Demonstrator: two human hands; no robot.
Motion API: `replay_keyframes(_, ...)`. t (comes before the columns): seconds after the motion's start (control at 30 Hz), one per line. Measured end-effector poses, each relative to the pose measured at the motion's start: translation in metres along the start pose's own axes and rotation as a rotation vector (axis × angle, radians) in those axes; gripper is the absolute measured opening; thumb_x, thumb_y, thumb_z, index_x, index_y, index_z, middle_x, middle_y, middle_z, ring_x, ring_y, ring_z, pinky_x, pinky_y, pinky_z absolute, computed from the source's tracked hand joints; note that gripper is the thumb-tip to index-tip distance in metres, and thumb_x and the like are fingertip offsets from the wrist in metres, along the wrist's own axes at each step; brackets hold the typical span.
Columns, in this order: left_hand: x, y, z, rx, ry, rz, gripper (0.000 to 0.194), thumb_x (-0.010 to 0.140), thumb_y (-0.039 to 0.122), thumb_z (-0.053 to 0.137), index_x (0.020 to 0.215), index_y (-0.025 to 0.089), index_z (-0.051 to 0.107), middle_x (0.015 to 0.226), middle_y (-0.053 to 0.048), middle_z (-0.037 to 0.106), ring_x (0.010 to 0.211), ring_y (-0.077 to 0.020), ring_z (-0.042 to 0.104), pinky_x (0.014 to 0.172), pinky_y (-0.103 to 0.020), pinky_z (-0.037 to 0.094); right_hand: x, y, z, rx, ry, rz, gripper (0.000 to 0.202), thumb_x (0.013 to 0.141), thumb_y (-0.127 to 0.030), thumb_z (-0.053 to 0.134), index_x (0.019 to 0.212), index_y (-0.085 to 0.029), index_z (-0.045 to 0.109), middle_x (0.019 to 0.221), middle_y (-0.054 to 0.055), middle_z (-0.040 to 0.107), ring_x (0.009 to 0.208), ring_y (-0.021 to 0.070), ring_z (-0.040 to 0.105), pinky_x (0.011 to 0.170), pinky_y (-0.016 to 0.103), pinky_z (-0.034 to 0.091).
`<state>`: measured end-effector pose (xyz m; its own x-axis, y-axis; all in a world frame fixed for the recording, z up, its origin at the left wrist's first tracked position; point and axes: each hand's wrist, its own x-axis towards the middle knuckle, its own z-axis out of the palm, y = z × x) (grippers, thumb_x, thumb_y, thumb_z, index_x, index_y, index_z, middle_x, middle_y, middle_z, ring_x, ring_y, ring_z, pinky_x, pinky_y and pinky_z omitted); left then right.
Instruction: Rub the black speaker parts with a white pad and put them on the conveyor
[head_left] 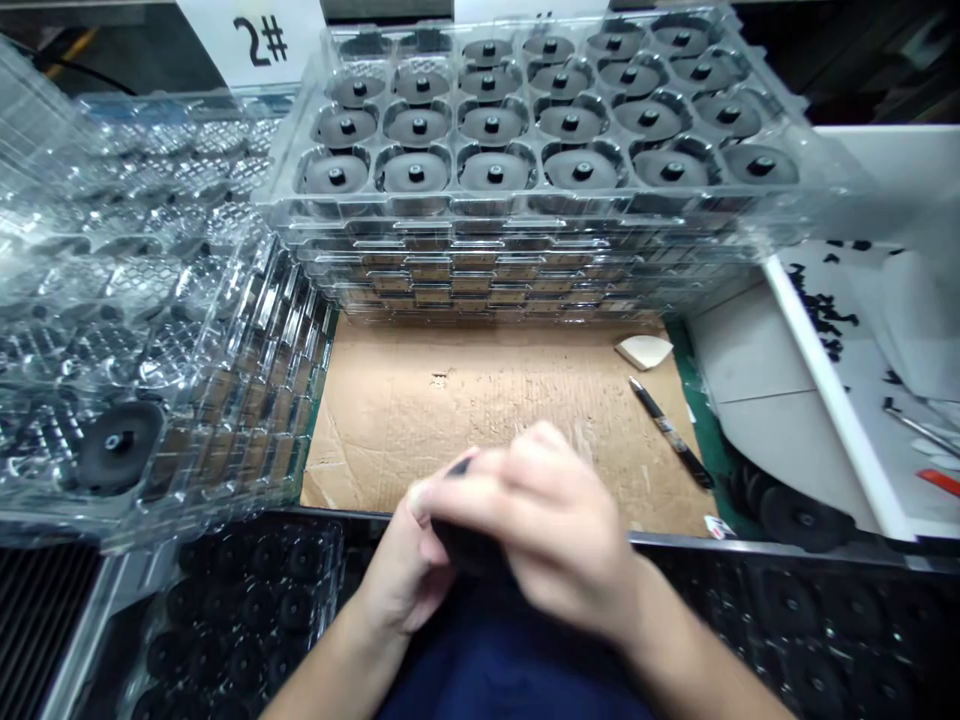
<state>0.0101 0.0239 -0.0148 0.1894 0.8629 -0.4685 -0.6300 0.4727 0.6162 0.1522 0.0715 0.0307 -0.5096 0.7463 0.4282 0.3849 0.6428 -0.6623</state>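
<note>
A dark part (469,545), mostly covered by fingers, is held between my two hands in front of the cardboard sheet (480,390). My left hand (412,560) grips its left side. Across its top and right side lies my right hand (540,520), fingers bent and blurred by motion. Beyond the cardboard, a stack of clear plastic trays (525,215) has round black discs with centre pegs in its top layer. One black disc (120,447) sits in the near corner of the left tray stack (217,400).
On the cardboard's right lie a pen (671,432) and a pale wedge-shaped piece (643,351). A white bin (840,420) with small black parts stands at right, near loose black discs (802,517). Disc-filled trays (247,610) sit below the table edge.
</note>
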Motion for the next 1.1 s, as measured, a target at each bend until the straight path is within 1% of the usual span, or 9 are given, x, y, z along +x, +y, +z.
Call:
replay_keyframes(0.13,0.001,0.004,-0.003,-0.125,0.049,-0.035,0.06,0.048,0.044,0.08,0.104,0.027,0.066,0.116,-0.004,0.065,0.094,-0.0229,0.065,0.076,-0.024,0.052,-0.026,0.034,0.01,-0.053,-0.023,0.461,0.022,0.089,-0.02,0.048,0.104,-0.024,0.064,0.086,0.002,0.067,0.077,0.0149,0.058,0.07,0.028,0.039)
replay_keyframes(0.33,-0.001,0.008,-0.008,-0.154,0.055,-0.028,0.064,0.051,0.042,0.078,0.111,0.026,0.062,0.126,-0.007,0.059,0.103,-0.0248,0.061,0.084,-0.028,0.051,-0.079,0.055,0.04,0.033,-0.071,0.514,0.019,0.085,-0.021,0.053,0.096,-0.024,0.068,0.08,0.001,0.07,0.07,0.0152,0.063,0.063,0.026,0.047)
replay_keyframes(0.47,-0.002,0.002,-0.003,-0.166,0.023,-0.022,0.062,0.054,0.038,0.079,0.112,0.026,0.061,0.116,-0.006,0.065,0.1,-0.0233,0.063,0.082,-0.027,0.052,-0.059,0.027,0.024,0.026,0.093,0.594,0.022,0.088,-0.022,0.049,0.103,-0.022,0.064,0.089,0.003,0.068,0.064,0.0136,0.061,0.054,0.024,0.046)
replay_keyframes(0.57,-0.004,-0.001,0.003,-0.172,0.04,-0.012,0.056,0.057,0.031,0.079,0.11,0.027,0.062,0.108,-0.002,0.068,0.096,-0.0168,0.064,0.081,-0.021,0.05,-0.028,-0.008,0.009,0.031,0.25,0.416,0.024,0.088,-0.019,0.048,0.109,-0.02,0.059,0.095,0.004,0.067,0.072,0.0146,0.06,0.06,0.027,0.046)
replay_keyframes(0.67,-0.007,-0.001,0.003,-0.171,0.021,-0.023,0.048,0.06,0.03,0.078,0.106,0.026,0.065,0.105,-0.002,0.069,0.097,-0.0164,0.062,0.087,-0.023,0.048,-0.012,-0.03,0.005,0.062,0.094,0.141,0.025,0.088,-0.014,0.045,0.11,-0.014,0.058,0.086,0.006,0.068,0.074,0.0163,0.059,0.068,0.031,0.044)
replay_keyframes(0.8,-0.007,0.0,0.003,-0.142,0.095,0.002,0.048,0.058,0.027,0.079,0.104,0.027,0.065,0.102,-0.001,0.07,0.092,-0.0172,0.064,0.084,-0.025,0.05,-0.008,-0.028,0.008,0.126,-0.145,0.178,0.021,0.087,-0.011,0.046,0.101,-0.017,0.061,0.086,0.001,0.067,0.071,0.013,0.058,0.065,0.028,0.039)
replay_keyframes(0.9,-0.008,-0.002,0.008,-0.133,0.08,-0.07,0.048,0.055,0.026,0.081,0.101,0.024,0.067,0.09,-0.002,0.072,0.092,-0.0166,0.064,0.082,-0.021,0.05,-0.006,-0.024,0.013,0.004,0.061,0.193,0.023,0.089,-0.014,0.042,0.103,-0.012,0.06,0.086,0.006,0.066,0.072,0.0154,0.056,0.066,0.031,0.038)
replay_keyframes(0.97,-0.008,-0.002,0.01,-0.14,0.034,-0.093,0.049,0.055,0.028,0.081,0.101,0.024,0.068,0.093,-0.002,0.072,0.096,-0.0176,0.063,0.087,-0.023,0.048,-0.007,-0.025,0.012,0.008,0.096,0.139,0.025,0.089,-0.013,0.04,0.107,-0.01,0.057,0.086,0.008,0.066,0.073,0.0162,0.056,0.067,0.031,0.039)
replay_keyframes(1.1,-0.007,0.0,0.005,-0.198,-0.036,-0.083,0.052,0.049,0.032,0.082,0.099,0.027,0.068,0.102,0.0,0.071,0.095,-0.0157,0.064,0.085,-0.021,0.049,-0.022,-0.021,-0.004,0.159,-0.156,0.135,0.023,0.087,-0.011,0.045,0.104,-0.018,0.059,0.082,0.001,0.066,0.069,0.012,0.055,0.064,0.027,0.038)
